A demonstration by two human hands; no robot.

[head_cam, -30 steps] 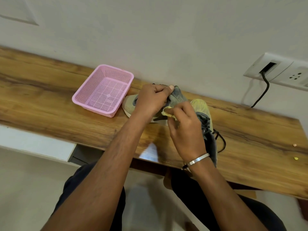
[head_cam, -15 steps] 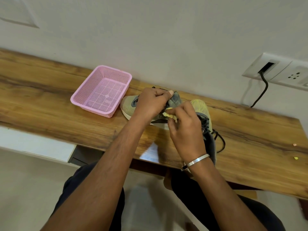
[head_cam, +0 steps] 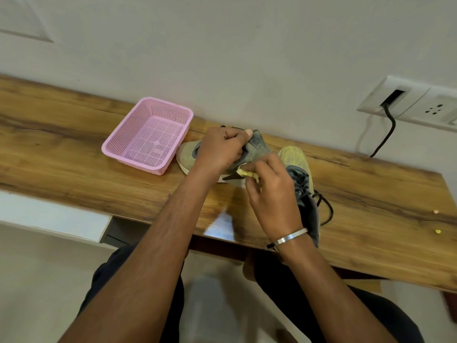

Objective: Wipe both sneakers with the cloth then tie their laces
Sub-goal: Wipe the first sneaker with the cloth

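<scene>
While both forearms reach forward over dark-clad knees at the near edge, the right hand (head_cam: 272, 191) sits just past the front lip of the wooden shelf (head_cam: 74, 154), a metal bangle (head_cam: 290, 236) circling its wrist. Its fingers are curled tight around a small yellow cloth (head_cam: 248, 173), only a crumpled bit of which pokes out on the left, pressed against the pale sole side of the left sneaker (head_cam: 257, 147). Beside and partly under that hand lies the right sneaker (head_cam: 300, 179), pointing away from the person, its yellow-green toe far, its grey heel near the shelf's front edge, with dark laces (head_cam: 324, 206) loose and looping out onto the wood to the right. A little farther, the left hand (head_cam: 221, 151) is clamped over the top of the left sneaker, fingers folded into its opening and thumb laid along the grey collar; this shoe lies across the shelf with its pale toe to the left. Just left of that toe, nearly touching it, stands a pink perforated basket (head_cam: 116, 147). Well to the right, two tiny specks (head_cam: 437, 231) rest on the wood. Farthest back, on the white wall at right, a socket plate (head_cam: 405, 102) holds a plugged black cable (head_cam: 388, 134) hanging toward the shelf
</scene>
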